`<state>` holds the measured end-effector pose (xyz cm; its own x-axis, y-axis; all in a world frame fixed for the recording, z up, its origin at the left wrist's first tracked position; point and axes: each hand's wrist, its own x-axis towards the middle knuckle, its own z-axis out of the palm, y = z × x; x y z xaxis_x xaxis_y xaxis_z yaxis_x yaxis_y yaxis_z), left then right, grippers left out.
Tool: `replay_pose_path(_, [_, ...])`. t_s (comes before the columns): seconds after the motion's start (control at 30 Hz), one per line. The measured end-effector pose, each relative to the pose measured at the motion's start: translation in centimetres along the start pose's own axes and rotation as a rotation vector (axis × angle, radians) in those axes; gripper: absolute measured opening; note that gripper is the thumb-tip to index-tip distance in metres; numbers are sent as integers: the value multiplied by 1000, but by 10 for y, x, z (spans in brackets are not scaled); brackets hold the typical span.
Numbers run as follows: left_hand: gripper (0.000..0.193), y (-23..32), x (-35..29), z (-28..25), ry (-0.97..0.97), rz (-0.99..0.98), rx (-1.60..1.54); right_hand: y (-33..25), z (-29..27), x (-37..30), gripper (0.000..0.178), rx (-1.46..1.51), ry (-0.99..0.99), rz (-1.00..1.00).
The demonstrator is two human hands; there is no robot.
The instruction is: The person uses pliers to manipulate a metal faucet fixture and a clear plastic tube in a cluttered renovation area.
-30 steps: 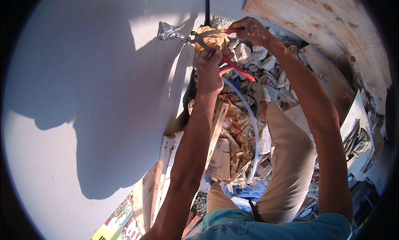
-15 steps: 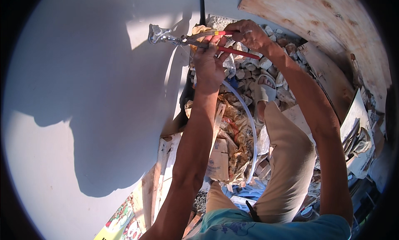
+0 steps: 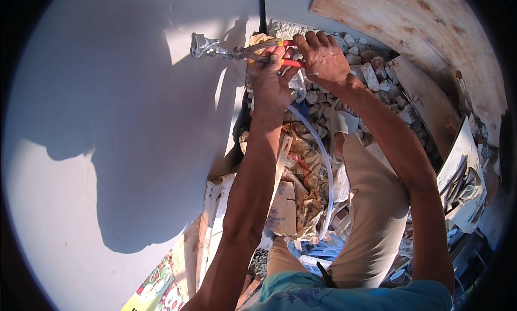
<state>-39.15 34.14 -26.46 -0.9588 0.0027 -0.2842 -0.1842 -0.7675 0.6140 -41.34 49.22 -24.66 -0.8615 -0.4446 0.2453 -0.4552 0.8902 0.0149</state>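
A chrome tap (image 3: 205, 47) sticks out from the pale wall at the upper left. The jaws of long pincers (image 3: 253, 52) with red and yellow handles meet the narrow end of the tap; how tightly they bite is too small to tell. My left hand (image 3: 271, 83) is closed around the pincers near the jaws, thumb on the lower handle and fingers behind. Across the red handle ends lies my right hand (image 3: 327, 60), its fingers curled over them. The two handles stand slightly apart.
The smooth wall (image 3: 134, 122) fills the left side, with shadows on it. Broken stones (image 3: 371, 76) cover the ground beyond my legs. A pale hose (image 3: 327, 171) curves over crumpled brown paper (image 3: 307, 203). Plywood sheets (image 3: 409, 20) lean at the upper right, and scrap boards lie at both sides.
My right hand has moved from the upper handle alone to grip both handles. The lower handle has swung up, bringing the handles closer together. My left hand has barely moved.
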Motion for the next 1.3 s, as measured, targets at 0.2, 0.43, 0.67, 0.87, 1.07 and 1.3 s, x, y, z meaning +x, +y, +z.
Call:
replay_pose_path(0.2, [27, 2, 1, -4, -144, 79, 120, 20, 2, 19, 57, -34, 2, -122])
replay_pose_path(0.43, [35, 20, -29, -19, -9, -59, 409, 32, 9, 38, 55, -48, 23, -215])
replay_pose_path(0.67, [32, 23, -170, -102, 163, -209, 634, 52, 17, 57, 54, -1, 56, -317])
replay_pose_path(0.87, [31, 50, -329, -213, 525, -312, 678, 58, 17, 76, 52, -72, 105, -414])
replay_pose_path(1.07, [23, 115, -445, -264, 969, -25, 556, 65, 15, 88, 54, -92, 79, -453])
replay_pose_path(1.3, [26, 229, -485, -233, 1504, 686, 549, 67, 12, 96, 54, -76, 65, -473])
